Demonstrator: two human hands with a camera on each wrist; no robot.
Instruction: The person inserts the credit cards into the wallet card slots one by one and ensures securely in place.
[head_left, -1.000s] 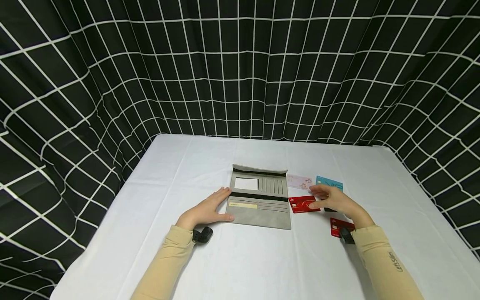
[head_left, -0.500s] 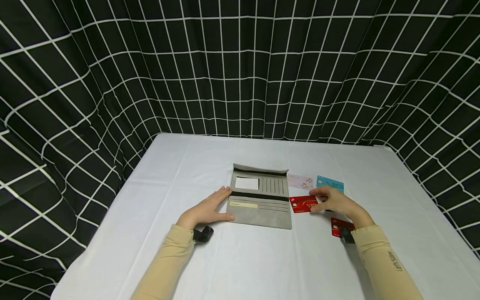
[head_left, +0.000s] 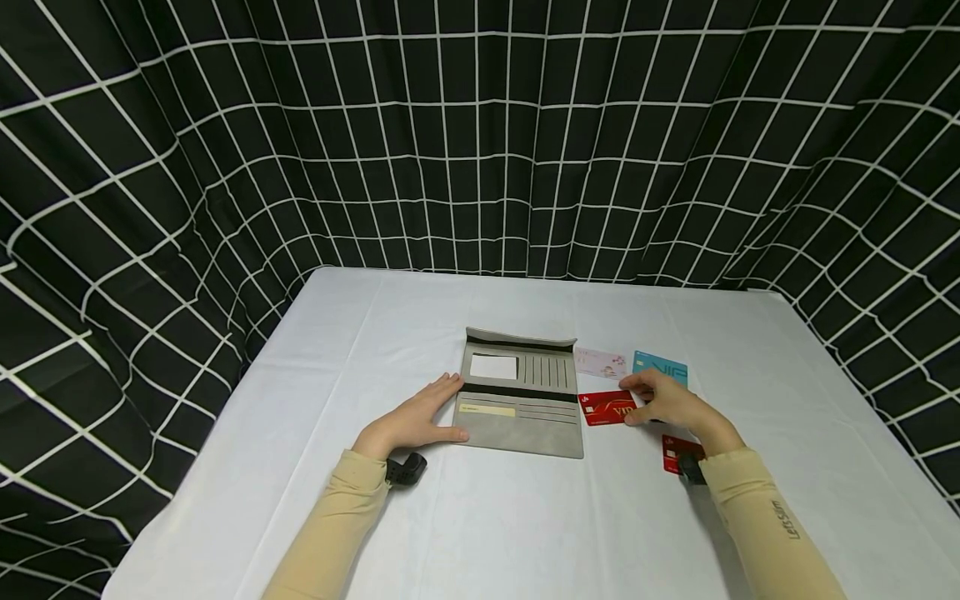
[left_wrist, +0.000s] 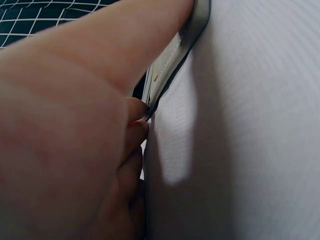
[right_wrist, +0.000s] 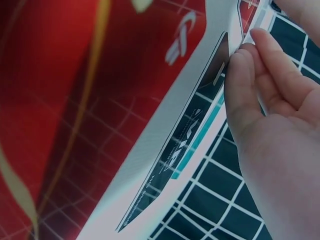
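A grey wallet (head_left: 517,437) lies unfolded on the white table, with a white insert and a cream strip in its pockets. My left hand (head_left: 412,419) rests at its left side, fingers extended, fingertips and thumb touching the edge. In the left wrist view, the thumb lies along the wallet's rim (left_wrist: 170,67). Right of the wallet is a red VIP card (head_left: 603,408). My right hand (head_left: 675,404) has thumb and fingertips at that card's right end, pinching it across its short side. A black card (right_wrist: 175,150) lies partly hidden beneath this hand in the head view.
A pale pink card (head_left: 600,363) touches or nearly touches the wallet's upper right side. Behind the right hand is a blue VIP card (head_left: 660,364). Another red card (head_left: 673,450) sits by the right wrist, partly covered by the wrist camera (head_left: 691,468). Black gridded curtains (head_left: 480,150) surround the table.
The right thumb has drawn back from over the red card's face to its lower edge, and the fingers have closed in at the upper edge. The left hand stays put.
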